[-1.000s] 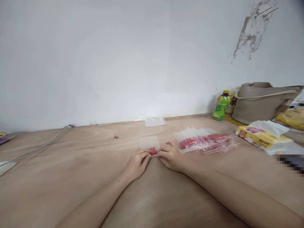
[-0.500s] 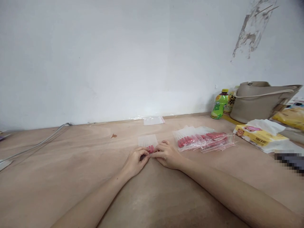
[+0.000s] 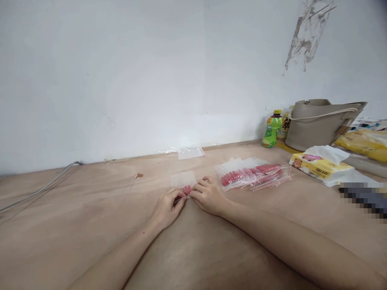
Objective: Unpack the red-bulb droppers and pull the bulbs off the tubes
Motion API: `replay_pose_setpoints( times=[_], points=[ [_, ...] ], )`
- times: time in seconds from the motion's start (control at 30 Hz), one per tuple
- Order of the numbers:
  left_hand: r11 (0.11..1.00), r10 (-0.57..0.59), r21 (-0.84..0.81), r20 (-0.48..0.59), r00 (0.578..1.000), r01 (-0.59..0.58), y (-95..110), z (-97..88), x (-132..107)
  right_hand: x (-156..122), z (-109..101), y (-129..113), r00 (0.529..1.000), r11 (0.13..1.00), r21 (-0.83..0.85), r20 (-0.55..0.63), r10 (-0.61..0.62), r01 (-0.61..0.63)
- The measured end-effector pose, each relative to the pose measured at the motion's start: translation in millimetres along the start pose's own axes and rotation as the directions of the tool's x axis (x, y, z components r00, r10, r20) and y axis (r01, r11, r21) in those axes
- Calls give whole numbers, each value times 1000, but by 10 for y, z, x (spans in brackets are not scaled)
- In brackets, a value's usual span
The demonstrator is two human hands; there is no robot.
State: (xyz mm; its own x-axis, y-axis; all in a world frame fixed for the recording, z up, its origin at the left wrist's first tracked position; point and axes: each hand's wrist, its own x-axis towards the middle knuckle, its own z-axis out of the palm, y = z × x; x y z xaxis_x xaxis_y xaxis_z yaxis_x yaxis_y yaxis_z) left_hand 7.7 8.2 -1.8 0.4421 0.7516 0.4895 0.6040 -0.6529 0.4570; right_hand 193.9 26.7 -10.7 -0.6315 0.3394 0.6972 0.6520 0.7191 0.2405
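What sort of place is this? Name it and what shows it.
Likely a makeshift packing bench: a bare plywood table against a scuffed wall, a pile of filled zip bags beside the small bag in hand, a handbag and drink bottle behind.

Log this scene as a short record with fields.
Left hand: pinches near edge of small clear plastic bag of red-tipped sticks
Right hand: pinches the same edge
Surface: tan wooden table
Right of hands: pile of similar filled clear bags
Far right: green plastic bottle, beige handbag, yellow tissue pack
Far left: grey cable
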Motion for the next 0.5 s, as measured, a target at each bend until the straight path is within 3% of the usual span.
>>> replay_pose_setpoints(
  times=[0.5],
  points=[
    [999,-28,-17,18,999,28,17,15,44,13,47,4,996,999,37,93,-5,1]
  ],
)
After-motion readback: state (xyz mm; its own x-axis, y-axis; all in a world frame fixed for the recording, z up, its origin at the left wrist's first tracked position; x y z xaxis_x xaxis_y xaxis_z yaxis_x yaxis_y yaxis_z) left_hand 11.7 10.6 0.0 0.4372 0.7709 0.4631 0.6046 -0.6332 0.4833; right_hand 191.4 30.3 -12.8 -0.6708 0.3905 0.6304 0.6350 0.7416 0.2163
